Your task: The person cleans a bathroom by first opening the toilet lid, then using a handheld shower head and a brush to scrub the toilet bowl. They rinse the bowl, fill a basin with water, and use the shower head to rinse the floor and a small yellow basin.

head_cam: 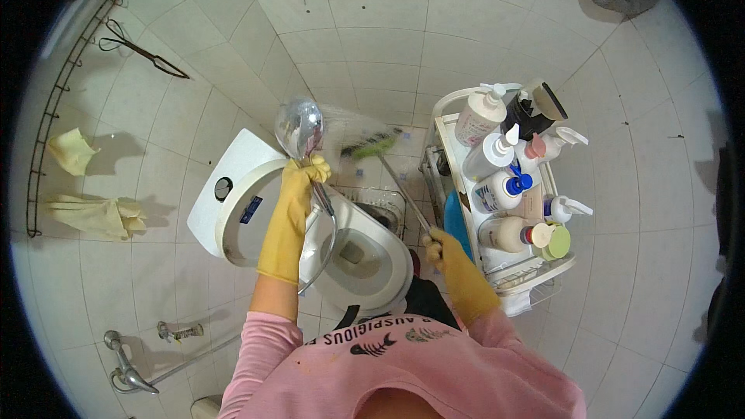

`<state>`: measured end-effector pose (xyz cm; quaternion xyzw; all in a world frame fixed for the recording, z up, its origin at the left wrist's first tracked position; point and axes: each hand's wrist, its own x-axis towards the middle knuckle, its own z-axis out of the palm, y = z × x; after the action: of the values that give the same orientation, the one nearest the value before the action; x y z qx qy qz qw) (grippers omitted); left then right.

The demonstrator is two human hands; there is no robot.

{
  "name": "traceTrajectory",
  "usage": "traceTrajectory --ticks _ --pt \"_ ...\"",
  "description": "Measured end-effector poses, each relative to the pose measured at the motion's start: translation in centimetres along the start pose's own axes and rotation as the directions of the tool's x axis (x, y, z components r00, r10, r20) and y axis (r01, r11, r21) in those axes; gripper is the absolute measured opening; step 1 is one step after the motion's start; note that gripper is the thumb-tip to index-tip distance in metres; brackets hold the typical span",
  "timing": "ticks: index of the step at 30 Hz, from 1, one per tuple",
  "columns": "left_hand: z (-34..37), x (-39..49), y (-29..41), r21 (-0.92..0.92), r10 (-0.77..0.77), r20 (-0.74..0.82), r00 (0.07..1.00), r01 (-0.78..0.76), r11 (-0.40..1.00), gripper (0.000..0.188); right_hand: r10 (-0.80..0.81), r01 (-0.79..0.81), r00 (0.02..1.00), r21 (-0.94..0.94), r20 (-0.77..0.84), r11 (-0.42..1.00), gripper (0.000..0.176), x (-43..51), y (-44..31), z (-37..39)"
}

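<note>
My left hand (300, 186), in a yellow rubber glove, grips a chrome handheld shower head (299, 127) above the toilet. Water sprays from it to the right, toward the tiled floor and wall. A metal shower hose (330, 250) hangs down from its handle. My right hand (445, 250), in a matching glove, is closed around the thin handle of a floor brush (375, 145) with a green head and dark bristles, which rests on the floor in the spray. Between and below my hands stands a white toilet (399, 265) with its lid (256, 209) raised.
A white shelf cart (472, 238) crowded with pump bottles stands at the right, beside a blue basin (457, 221). A squat pan (381, 201) lies behind the toilet bowl. Wall hooks (46, 139) hold cloths and tongs at the left, above a chrome mixer tap (128, 375).
</note>
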<state>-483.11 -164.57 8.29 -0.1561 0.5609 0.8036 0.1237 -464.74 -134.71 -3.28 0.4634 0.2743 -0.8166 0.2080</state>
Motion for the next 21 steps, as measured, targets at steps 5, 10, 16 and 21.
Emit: traceTrajectory --ticks 5,10,16,21 --pt "-0.4 -2.5 0.1 0.098 0.001 -0.032 0.999 0.002 0.995 0.037 -0.021 -0.018 0.989 0.258 0.147 0.966 0.015 1.9 2.2 4.1" --pt "-1.8 -2.9 0.5 0.050 0.037 -0.077 0.996 -0.033 0.998 0.035 0.071 -0.143 0.982 0.440 0.176 0.886 0.021 -2.3 2.1 0.3" --pt "-2.7 -3.8 0.0 0.058 0.075 0.023 0.997 -0.077 0.995 0.038 -0.032 -0.010 0.992 0.326 0.123 0.945 0.010 3.5 2.3 6.8" --pt "-3.4 -4.1 0.3 0.084 0.056 -0.080 0.995 -0.050 0.995 0.036 0.058 -0.048 0.998 0.433 -0.009 0.900 0.012 -3.7 4.0 3.1"
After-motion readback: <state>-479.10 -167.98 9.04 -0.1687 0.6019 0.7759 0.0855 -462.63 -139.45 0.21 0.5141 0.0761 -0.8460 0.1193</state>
